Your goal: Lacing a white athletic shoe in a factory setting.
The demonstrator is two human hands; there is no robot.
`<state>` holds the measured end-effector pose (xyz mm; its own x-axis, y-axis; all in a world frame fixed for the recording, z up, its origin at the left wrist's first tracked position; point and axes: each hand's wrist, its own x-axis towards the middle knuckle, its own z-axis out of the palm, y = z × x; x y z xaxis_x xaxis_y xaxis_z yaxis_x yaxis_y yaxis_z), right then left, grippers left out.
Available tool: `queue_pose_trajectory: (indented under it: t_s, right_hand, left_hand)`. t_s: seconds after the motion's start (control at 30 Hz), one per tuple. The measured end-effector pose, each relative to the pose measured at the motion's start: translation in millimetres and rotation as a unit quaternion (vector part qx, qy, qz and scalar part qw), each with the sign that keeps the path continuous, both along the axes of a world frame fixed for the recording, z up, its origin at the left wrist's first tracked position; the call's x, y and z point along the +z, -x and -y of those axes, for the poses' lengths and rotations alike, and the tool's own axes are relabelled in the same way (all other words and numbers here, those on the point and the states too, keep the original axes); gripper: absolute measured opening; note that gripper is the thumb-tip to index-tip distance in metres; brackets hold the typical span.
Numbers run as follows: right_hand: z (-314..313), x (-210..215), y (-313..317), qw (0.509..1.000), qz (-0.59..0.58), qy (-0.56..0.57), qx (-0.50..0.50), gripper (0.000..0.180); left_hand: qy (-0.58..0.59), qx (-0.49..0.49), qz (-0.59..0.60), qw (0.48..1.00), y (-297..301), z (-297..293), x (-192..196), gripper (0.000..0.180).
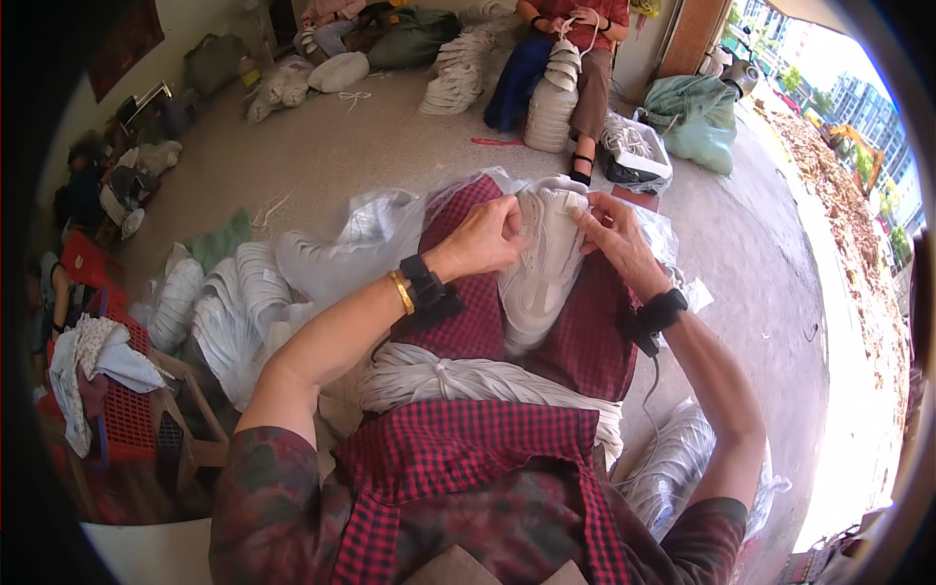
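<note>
A white sneaker upper (534,288) rests between my knees on the checked apron, toe toward me. My left hand (490,237) is closed in a pinch at its left eyelet edge; whatever is between the fingertips is too small to make out. My right hand (624,239) grips the opposite edge near the tongue, thumb on the upper and fingers bent around it. Across my lap lies a thick tied bundle of white shoelaces (458,380).
Stacked white shoe uppers (234,302) in clear plastic lie to my left. Another plastic-wrapped stack (673,468) is at my right. A red plastic chair (127,390) holds cloth. Ahead, a seated person (575,49) handles laces beside a box of laces (634,146) and a green sack (692,117).
</note>
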<state>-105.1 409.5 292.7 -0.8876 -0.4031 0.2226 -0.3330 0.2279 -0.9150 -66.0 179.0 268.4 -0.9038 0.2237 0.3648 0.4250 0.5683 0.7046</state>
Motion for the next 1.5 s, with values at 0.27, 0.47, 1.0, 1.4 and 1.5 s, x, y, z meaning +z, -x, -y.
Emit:
queue_pose_trajectory:
  t_s: [0.27,0.47,1.0,1.4,1.5]
  right_hand:
    - [25,-2,14,0.983,0.006,-0.136,-0.126,0.045]
    - [4,-2,-2,0.996,0.036,-0.053,-0.068,0.046]
    - [-29,-21,-158,0.934,-0.173,-0.256,0.180,0.010]
    - [-15,25,-149,0.974,0.201,-0.066,0.075,0.019]
    - [-27,34,-143,0.975,0.220,0.016,0.025,0.017]
  left_hand:
    - [-0.114,-0.083,0.268,0.953,-1,21,18,0.025]
    - [-0.069,-0.055,0.253,0.964,1,9,21,0.036]
    - [0.143,-0.202,0.229,0.941,-88,32,24,0.022]
    - [-0.024,-0.297,0.247,0.922,-95,-12,24,0.023]
    - [-0.144,-0.317,0.321,0.881,-96,-21,20,0.029]
